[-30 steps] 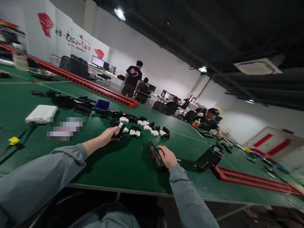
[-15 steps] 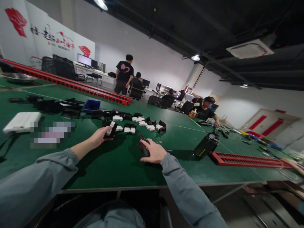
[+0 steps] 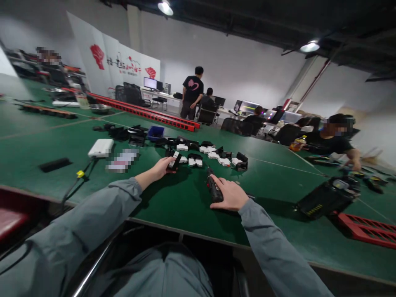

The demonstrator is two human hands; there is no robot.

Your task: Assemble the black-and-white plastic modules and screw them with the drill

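Observation:
My left hand [image 3: 161, 168] reaches out over the green table [image 3: 173, 198] and grips a small black-and-white part [image 3: 175, 161] at the near end of a row of similar parts [image 3: 213, 156]. My right hand [image 3: 230, 194] rests on the table with its fingers wrapped round a black electric screwdriver [image 3: 213, 189] that points away from me. Both arms wear grey sleeves.
A blue bin [image 3: 155, 133], a white box [image 3: 100, 147] and black pieces lie left of the row. A black device [image 3: 328, 197] and red rails [image 3: 368, 227] sit right. A seated person [image 3: 337, 138] works at the far right; others stand behind.
The view has swung left and levelled, showing more of the table's left side. Both hands keep their grips; the right hand with the screwdriver has settled flatter on the table.

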